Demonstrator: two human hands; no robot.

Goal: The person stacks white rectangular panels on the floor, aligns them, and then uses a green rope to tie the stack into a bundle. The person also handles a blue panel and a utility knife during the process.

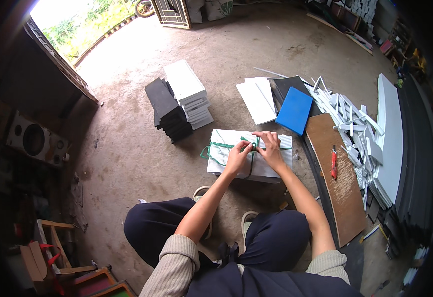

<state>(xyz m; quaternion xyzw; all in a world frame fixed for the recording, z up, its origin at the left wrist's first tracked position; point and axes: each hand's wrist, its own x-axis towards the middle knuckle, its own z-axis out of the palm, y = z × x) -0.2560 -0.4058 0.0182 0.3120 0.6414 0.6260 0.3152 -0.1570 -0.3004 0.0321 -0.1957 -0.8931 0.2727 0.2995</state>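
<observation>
A stack of white boards (271, 169) lies on the floor in front of my knees. Green string (218, 144) runs across its top and crosses near the middle, with loose loops hanging past the left end. My left hand (239, 157) pinches the string at the crossing, thumb and fingers pressed together. Right beside it, my right hand (270, 147) is closed on the string too, its fingers bent over the top of the stack. The fingertips of both hands almost meet, and they partly hide the knot area.
Ahead to the left stand a black board stack (169, 111) and a white one (187, 84). To the right are white sheets (257, 100), a blue board (295, 110), a brown plank (331, 198) carrying a red cutter knife (334, 163), and heaped white offcuts (355, 123). A loudspeaker (35, 139) stands far left.
</observation>
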